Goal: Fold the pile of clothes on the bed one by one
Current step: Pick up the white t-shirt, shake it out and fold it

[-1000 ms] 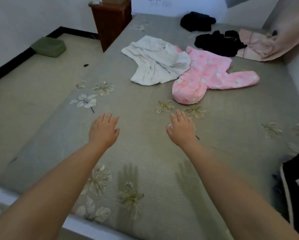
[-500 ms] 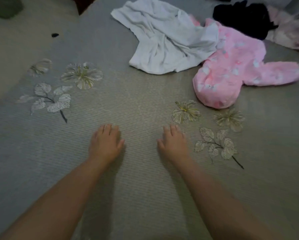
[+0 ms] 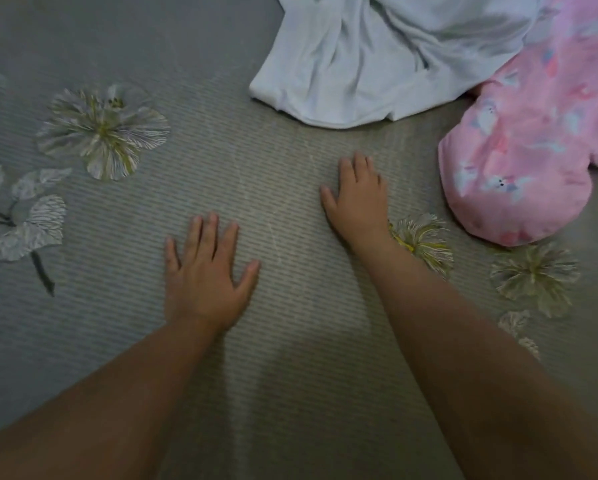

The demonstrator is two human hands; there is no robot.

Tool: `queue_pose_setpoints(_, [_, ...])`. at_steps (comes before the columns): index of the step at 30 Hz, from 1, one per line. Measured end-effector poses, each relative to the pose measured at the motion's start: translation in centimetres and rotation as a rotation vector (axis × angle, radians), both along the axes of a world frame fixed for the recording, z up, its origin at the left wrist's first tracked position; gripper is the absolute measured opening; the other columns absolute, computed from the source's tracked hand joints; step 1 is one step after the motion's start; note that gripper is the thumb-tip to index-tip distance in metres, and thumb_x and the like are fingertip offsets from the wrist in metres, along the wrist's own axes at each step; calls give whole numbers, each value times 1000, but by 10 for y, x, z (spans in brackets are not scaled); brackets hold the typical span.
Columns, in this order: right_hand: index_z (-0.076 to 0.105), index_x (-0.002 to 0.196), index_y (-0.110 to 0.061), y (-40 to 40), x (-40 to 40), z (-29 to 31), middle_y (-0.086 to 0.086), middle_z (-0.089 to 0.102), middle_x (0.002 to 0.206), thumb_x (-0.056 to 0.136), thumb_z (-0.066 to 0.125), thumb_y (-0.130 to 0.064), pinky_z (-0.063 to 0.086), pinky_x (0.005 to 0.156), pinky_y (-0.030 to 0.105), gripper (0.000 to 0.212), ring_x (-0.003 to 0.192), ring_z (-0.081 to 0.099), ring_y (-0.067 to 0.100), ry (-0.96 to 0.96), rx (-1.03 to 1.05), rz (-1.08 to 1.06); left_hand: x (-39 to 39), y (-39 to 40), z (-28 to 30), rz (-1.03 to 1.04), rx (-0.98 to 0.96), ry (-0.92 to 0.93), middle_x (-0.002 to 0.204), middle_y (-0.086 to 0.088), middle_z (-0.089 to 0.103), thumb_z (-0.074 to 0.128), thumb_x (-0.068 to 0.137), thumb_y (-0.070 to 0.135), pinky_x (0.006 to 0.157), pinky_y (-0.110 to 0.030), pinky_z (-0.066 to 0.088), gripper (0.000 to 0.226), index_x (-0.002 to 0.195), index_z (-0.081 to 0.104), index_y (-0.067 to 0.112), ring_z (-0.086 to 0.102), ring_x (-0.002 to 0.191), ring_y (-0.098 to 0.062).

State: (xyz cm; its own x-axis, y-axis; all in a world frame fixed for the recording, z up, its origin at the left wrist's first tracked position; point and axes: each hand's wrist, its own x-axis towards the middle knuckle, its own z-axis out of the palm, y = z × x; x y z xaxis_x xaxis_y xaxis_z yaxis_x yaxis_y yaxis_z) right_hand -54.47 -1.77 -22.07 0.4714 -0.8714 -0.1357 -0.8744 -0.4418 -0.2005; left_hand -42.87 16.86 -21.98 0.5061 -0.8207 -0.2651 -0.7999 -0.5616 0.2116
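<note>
A crumpled white garment [image 3: 377, 60] lies at the top of the view, its lower hem nearest me. A pink printed fleece garment [image 3: 532, 147] lies to its right, partly under the white one. My left hand [image 3: 205, 275] lies flat on the bedspread with fingers spread, holding nothing. My right hand [image 3: 358, 199] also rests flat on the bedspread, further forward, a short way below the white garment's hem and left of the pink one. Neither hand touches the clothes.
The grey-green bedspread [image 3: 290, 341] with embroidered flowers [image 3: 103, 129] fills the view. More flower motifs [image 3: 532, 275] lie to the right of my right forearm.
The view has closed in on the clothes. My right hand has slid forward towards the white garment, and my left hand's fingers have spread.
</note>
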Motion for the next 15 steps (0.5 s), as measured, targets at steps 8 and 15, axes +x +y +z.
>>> queue_pose_setpoints(8, [21,145,-13,-65,38,-7,8,11,155,98,29,-18,8,112,33,48,143,7,24,-27,-126,-52,1,-4,3,10,54,-20,142,8,-25,-12,66,63,105,-34,-22,90,147,3,28,-25,131,-5])
queue_pose_setpoints(15, [52,124,-14,-81,41,-7,-6,43,141,95,30,-11,25,98,30,37,134,26,13,-79,-203,-85,0,-4,3,-3,77,-25,139,9,-30,-14,66,64,104,-35,-26,89,146,-3,28,-30,127,-4])
